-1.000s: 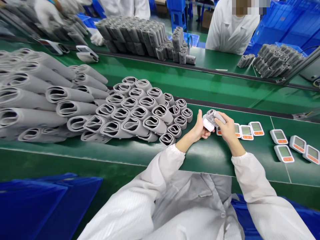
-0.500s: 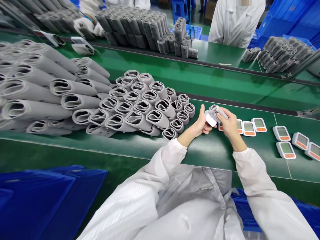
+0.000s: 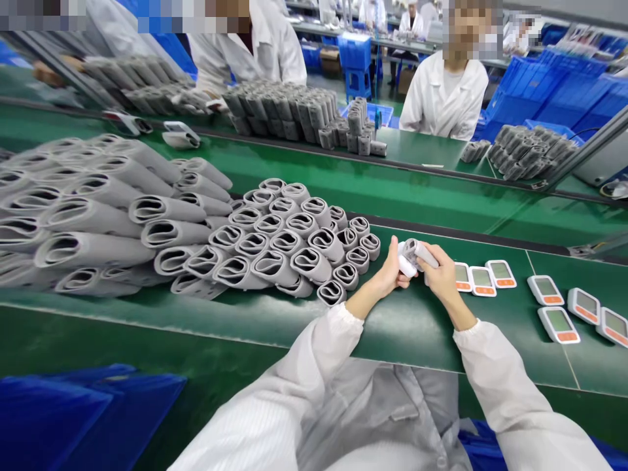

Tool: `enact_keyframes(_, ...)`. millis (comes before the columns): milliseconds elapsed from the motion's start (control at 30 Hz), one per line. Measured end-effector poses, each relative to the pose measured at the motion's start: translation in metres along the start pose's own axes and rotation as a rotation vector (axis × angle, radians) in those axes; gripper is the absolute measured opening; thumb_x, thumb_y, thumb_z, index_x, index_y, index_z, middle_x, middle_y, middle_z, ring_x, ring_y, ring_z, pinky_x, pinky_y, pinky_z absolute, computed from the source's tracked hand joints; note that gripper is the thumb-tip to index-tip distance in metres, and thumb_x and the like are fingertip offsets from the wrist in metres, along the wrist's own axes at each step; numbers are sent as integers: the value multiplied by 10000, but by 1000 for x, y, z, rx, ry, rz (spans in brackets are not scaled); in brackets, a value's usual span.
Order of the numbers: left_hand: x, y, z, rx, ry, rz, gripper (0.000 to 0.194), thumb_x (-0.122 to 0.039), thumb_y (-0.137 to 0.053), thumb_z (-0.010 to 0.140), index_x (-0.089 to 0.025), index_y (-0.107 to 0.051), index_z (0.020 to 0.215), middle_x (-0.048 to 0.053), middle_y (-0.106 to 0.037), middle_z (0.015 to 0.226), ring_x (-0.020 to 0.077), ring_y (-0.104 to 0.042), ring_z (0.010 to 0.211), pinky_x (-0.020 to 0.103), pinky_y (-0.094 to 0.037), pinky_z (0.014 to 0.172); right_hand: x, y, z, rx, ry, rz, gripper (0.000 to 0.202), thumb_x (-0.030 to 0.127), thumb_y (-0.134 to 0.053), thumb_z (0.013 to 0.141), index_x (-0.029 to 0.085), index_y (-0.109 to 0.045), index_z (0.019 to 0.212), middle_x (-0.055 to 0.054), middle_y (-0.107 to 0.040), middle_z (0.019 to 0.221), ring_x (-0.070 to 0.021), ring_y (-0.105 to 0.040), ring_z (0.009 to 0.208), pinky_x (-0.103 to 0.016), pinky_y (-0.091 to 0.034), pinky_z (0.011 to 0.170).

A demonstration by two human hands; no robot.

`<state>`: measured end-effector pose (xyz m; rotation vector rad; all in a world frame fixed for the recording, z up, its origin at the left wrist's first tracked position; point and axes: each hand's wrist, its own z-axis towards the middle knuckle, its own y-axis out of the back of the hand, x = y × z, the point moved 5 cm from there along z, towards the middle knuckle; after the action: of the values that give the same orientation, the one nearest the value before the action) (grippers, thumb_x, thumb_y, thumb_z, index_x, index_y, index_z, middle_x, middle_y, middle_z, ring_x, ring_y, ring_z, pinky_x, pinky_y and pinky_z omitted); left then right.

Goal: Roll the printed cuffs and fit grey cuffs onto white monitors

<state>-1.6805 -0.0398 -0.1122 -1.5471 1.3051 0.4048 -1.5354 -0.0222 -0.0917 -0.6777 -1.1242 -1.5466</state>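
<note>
My left hand (image 3: 390, 271) is closed around a white wrist blood pressure monitor (image 3: 407, 265). Its screen face is turned out of sight. A rolled grey cuff (image 3: 420, 254) sits against the monitor, and my right hand (image 3: 442, 273) grips it from the right side. Whether cuff and monitor are joined cannot be made out. Just right of my hands, several monitors (image 3: 483, 281) with grey screens and orange buttons lie face up on the green bench (image 3: 407, 327). To the left of my left hand, many rolled grey cuffs (image 3: 271, 265) are stacked on their sides.
Larger piles of cuffs (image 3: 98, 216) spread over the bench's left. More monitors (image 3: 559, 325) lie at the right. Across a raised green divider, co-workers in white coats (image 3: 444, 98) stand behind other cuff stacks (image 3: 289, 108). Blue plastic sheets or bins (image 3: 49, 412) are below the front edge.
The view has tilted upward, so the bench appears lower and more of the room shows. Both hands still hold the monitor and cuff together, with the cuff at a slightly different angle.
</note>
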Motion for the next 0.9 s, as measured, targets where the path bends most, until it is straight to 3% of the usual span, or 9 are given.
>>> enact_keyframes(167, 7, 1, 6, 1, -53, 43, 766, -864, -253, 1068, -194, -601, 938, 22, -605, 601, 75, -307, 406, 196, -234, 436, -2, 9, -3, 44, 3, 46, 368, 412, -827, 915, 268, -846, 1253, -64, -819, 1113, -268, -757, 1014, -437, -619, 957)
enact_keyframes(300, 12, 4, 11, -18, -127, 44, 604, -803, -433, 1064, -214, -559, 1025, -27, -595, 649, 88, -390, 439, 199, -322, 458, -7, 15, -3, 86, 13, 62, 397, 403, -871, 885, 269, -850, 1258, -70, -829, 1146, -273, -765, 1037, -444, -620, 984)
enact_keyframes(433, 11, 6, 11, -24, -185, 46, 570, -779, -553, 1024, -219, -553, 1130, -41, -598, 718, 107, -485, 480, 221, -420, 481, -9, 20, -1, 133, 26, 63, 425, 382, -869, 888, 265, -838, 1296, -72, -836, 1185, -276, -775, 1063, -445, -624, 993)
enact_keyframes(633, -1, 14, 9, -18, -278, 91, 526, -588, -699, 968, -165, -657, 1278, 86, -743, 1024, 194, -719, 763, 259, -578, 558, -4, 19, -4, 174, 93, 30, 451, 291, -832, 888, 282, -810, 1339, -98, -828, 1273, -304, -765, 1149, -508, -617, 1064)
enact_keyframes(767, -5, 22, 7, -40, -309, 95, 469, -432, -780, 922, -196, -687, 1317, 117, -741, 1284, 207, -739, 952, 246, -629, 650, -3, 18, -7, 214, 150, -10, 495, 251, -803, 893, 299, -769, 1384, -119, -792, 1374, -327, -737, 1270, -561, -585, 1148)
enact_keyframes(900, -5, 19, 4, 36, -257, 63, 589, -356, -893, 834, -206, -695, 1368, 150, -749, 1362, 256, -775, 997, 362, -699, 747, -4, 26, -7, 275, 204, -47, 489, 249, -777, 926, 296, -720, 1410, -119, -783, 1376, -316, -758, 1254, -534, -612, 1118)
